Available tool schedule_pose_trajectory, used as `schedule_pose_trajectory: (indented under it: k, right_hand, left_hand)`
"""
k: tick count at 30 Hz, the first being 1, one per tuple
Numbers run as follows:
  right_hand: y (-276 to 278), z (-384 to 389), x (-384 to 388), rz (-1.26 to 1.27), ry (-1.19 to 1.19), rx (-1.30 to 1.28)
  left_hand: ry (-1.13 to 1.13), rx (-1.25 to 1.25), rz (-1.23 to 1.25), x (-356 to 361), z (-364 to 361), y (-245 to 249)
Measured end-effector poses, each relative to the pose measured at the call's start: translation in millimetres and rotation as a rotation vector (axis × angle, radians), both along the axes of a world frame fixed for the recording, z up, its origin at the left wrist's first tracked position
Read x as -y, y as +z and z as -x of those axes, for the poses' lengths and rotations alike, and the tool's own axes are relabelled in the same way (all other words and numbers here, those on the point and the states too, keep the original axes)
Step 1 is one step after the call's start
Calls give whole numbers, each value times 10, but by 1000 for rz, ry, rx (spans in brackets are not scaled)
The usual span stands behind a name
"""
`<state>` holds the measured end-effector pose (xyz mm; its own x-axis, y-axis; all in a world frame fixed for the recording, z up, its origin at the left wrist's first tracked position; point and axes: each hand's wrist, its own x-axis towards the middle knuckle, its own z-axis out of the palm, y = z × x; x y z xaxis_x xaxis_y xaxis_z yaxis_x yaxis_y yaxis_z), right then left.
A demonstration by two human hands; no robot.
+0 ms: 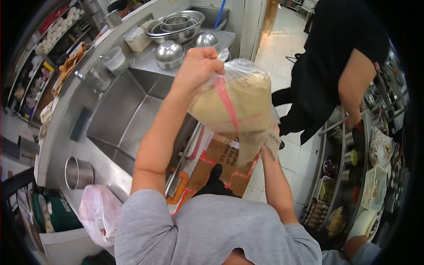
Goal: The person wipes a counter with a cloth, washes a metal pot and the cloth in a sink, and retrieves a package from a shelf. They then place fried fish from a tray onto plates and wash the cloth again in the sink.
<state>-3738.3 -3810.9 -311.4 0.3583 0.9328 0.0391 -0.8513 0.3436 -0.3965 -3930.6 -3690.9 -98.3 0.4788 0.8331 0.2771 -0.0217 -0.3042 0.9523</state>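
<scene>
A clear plastic bag (251,95) with a pale yellowish block inside and a pink stripe on it hangs in front of me, over the floor beside the sink. My left hand (205,64) is closed on the gathered top of the bag. Lower down at the right side, my right hand (274,134) is mostly hidden behind the bag and a brownish cloth-like piece (260,145); its fingers do not show. To the left of the bag lies the empty steel sink (128,119).
Steel bowls (176,26) stand behind the sink. A metal pot (79,173) and a pinkish plastic bag (100,212) are at lower left. Flattened cardboard (229,163) lies underfoot. A person in black (331,66) stands at right, beside food shelves (349,154).
</scene>
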Motion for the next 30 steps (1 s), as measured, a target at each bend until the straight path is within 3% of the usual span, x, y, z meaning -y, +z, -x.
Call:
schedule_pose_trajectory:
  k: [5,7,9,11,14,15,17,18,20,25,30]
  right_hand:
    - [163,-74,-1361,56,-260,180]
    - [254,129,-1833,287,-216,91]
    - [385,346,-2070,379,200,1]
    - [608,657,-2217,472,466,-26]
    - [1354,933,-2108,359,502,-144]
    - [1307,831,-2203,332,552,-153]
    - [1008,533,-2490,282,662,-168]
    - [676,490,-2753,117,606,-121]
    - [271,359,-3005,75,554,-63]
    - [-285,48,-3152,324,582,87]
    - [-679,-452,-3183,514,641,269]
  left_hand:
    - [127,180,73,-804,-306,122]
    - [257,230,172,-1111,-427,264]
    - [284,304,118,-1329,-546,328]
    - [310,372,83,-1474,-658,306]
    - [553,209,-267,-1671,-888,22]
    - [651,182,-415,-1731,-961,-116]
    - [652,116,-367,-1884,-1031,-409]
    - [660,76,-372,-1866,-1073,-506]
    - [665,11,-551,-1709,-1142,-708]
    - [518,-226,-521,-1649,-1207,-1032]
    - [376,-532,-609,-1861,-1271,-2077]
